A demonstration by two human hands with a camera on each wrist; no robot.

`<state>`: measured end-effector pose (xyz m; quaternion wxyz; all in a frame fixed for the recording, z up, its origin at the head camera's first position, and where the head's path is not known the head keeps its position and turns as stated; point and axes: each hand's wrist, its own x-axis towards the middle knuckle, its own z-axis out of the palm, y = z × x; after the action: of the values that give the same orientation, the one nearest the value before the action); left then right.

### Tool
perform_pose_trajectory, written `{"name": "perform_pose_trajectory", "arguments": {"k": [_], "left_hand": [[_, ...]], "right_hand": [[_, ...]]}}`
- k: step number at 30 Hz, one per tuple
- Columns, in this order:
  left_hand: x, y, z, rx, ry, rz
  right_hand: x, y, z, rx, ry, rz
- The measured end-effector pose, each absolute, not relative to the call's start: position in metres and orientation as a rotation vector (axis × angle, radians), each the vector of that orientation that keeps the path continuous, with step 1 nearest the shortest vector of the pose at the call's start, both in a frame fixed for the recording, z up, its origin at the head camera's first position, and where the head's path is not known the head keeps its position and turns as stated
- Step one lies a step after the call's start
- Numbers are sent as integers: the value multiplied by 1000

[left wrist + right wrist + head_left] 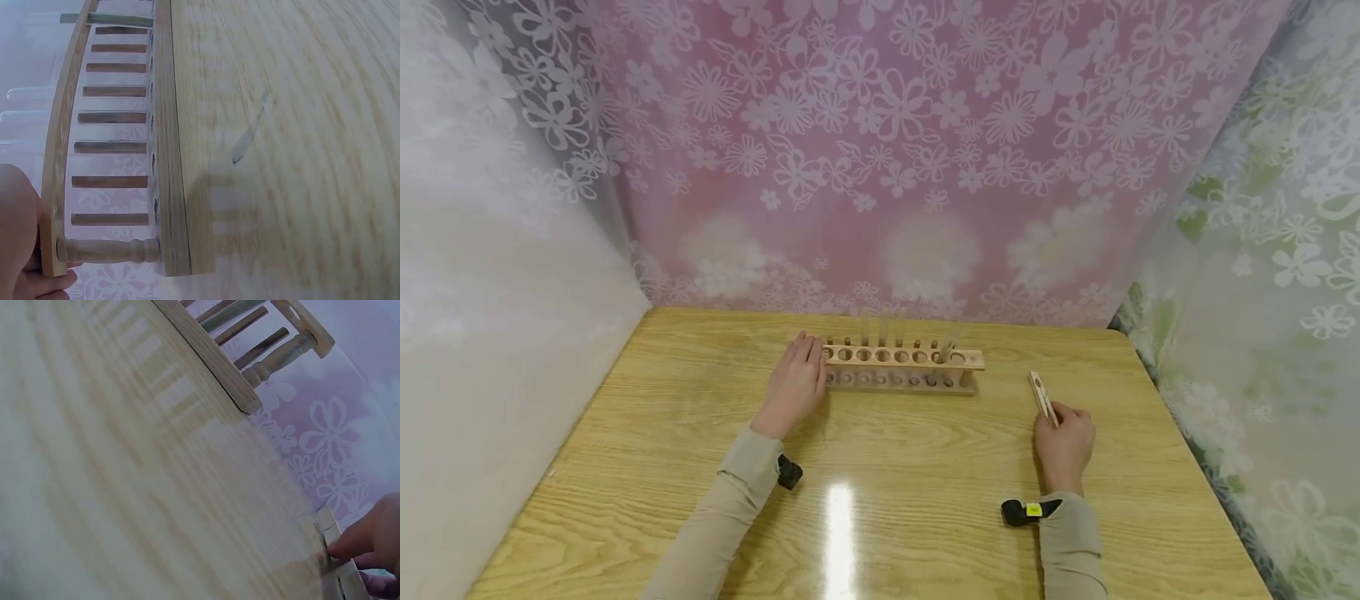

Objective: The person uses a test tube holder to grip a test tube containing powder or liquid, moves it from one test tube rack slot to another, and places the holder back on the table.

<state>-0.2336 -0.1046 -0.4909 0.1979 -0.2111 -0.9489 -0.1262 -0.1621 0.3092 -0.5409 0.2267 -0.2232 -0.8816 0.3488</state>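
Observation:
A wooden test tube rack (975, 362) stands toward the back of the table. My left hand (793, 383) grips the left end of its top board; in the left wrist view, fingers show around that board's end. Several clear test tubes (882, 327) rise from the rear row of pegs. Another test tube (945, 353) leans in a hole close to the rack's right end. To the right of the rack, my right hand (1066, 446) pinches a wooden test tube holder (1040, 393), its slotted head pointing away from me. The holder lies low, close over the tabletop.
The wood-grained table (917, 467) reflects a bright strip of light at the front. A pink flowered curtain (895, 167) hangs behind it, with pale sheets at both sides. Each sleeve cuff carries a black wrist camera (1015, 512).

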Motion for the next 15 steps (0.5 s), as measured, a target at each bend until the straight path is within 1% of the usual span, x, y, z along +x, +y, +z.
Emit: {"name": "perform_pose_trajectory", "arguments": {"k": [8,15], "left_hand": [[-230,-106,-493,-564,-2654,-439],[-226,-110,-483,-581,-2638,-487]], "right_hand": [[-159,307,-529,-575,-2486,1025],[-154,303,-498,-501,-2427,978]]}}
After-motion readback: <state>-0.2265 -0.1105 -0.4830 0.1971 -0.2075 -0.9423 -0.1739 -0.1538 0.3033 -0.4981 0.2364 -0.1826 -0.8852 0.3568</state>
